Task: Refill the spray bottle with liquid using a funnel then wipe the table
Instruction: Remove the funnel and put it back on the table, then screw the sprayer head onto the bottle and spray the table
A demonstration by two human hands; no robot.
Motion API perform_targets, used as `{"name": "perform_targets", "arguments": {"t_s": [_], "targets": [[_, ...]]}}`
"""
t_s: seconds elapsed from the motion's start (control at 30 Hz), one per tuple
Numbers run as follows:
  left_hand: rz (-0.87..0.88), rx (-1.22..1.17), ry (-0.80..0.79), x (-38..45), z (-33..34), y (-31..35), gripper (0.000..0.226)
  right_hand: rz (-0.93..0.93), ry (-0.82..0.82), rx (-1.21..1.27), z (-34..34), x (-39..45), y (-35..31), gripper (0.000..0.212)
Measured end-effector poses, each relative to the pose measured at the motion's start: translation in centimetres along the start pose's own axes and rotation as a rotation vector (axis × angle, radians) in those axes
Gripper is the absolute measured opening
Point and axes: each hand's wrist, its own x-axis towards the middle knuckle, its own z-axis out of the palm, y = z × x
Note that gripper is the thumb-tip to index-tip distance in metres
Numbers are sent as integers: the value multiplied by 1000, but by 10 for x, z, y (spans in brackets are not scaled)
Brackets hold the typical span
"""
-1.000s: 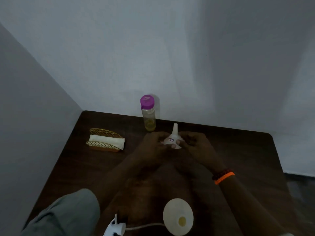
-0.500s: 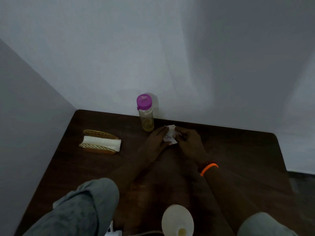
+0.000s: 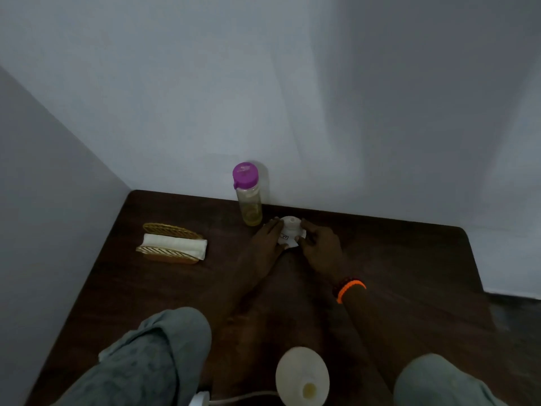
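A small white spray bottle [image 3: 289, 230] without its head stands upright on the dark wooden table [image 3: 404, 259], near the back wall. My left hand [image 3: 268, 238] holds its left side and my right hand [image 3: 320, 244] grips its right side. The body below its top is mostly hidden by my fingers. A cream funnel [image 3: 302, 379] lies at the near edge, wide mouth up. Left of the funnel lies the white spray head [image 3: 200, 399] with its thin tube [image 3: 243, 394]. A clear bottle with a purple cap [image 3: 248, 197] holds yellow liquid, just left of the spray bottle.
A folded white cloth [image 3: 175, 244] sits in a golden woven holder [image 3: 168, 230] on the table's left side. White walls close in the back and left edges. My grey sleeves fill the bottom corners.
Both hands have carried the white bottle farther from me, toward the back wall and beside the purple-capped bottle. The view has shifted, so the funnel sits lower in frame.
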Motion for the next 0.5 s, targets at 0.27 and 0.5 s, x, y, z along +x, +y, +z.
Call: {"name": "perform_targets", "arguments": {"t_s": [0.27,0.5], "targets": [[-269,-110,223,-132,-10,3,28,162,176,65,-30,-91,19,36],[-319,-88,65,-276,-16,-33,26,421,331,197,-16,-212,48,18]]}}
